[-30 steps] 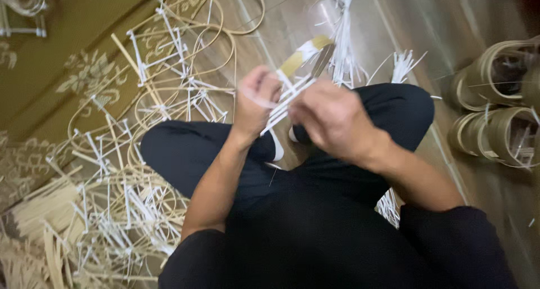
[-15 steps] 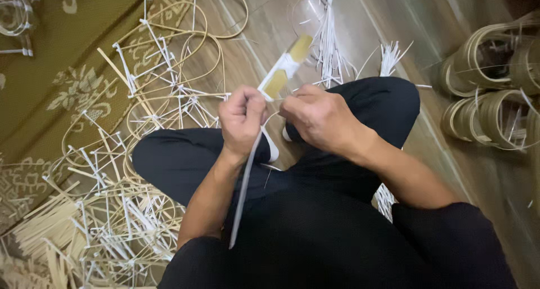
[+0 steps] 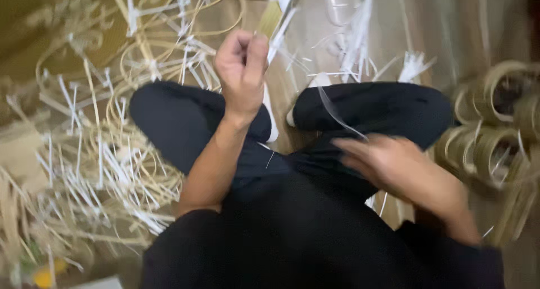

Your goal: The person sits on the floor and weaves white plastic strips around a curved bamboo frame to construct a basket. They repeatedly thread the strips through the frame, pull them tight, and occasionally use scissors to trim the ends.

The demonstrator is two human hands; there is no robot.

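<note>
I sit cross-legged in black trousers on a wooden floor. My left hand is raised in front of my knees, fingers pinched on a long flat pale strip with a yellowish end that points up and away. My right hand is blurred with motion, low over my right thigh and apart from the left hand. A thin white sliver curves from near my foot to its fingertips. The blur hides whether those fingers grip the sliver.
A tangled heap of pale cane strips and white cuttings covers the floor on my left. Several coiled rolls of strip are stacked at the right. More white strips lie ahead on the wooden floor.
My hands were together working the strip. The left hand has lifted up and forward with it, while the right hand has swept down and to the right over my lap.
</note>
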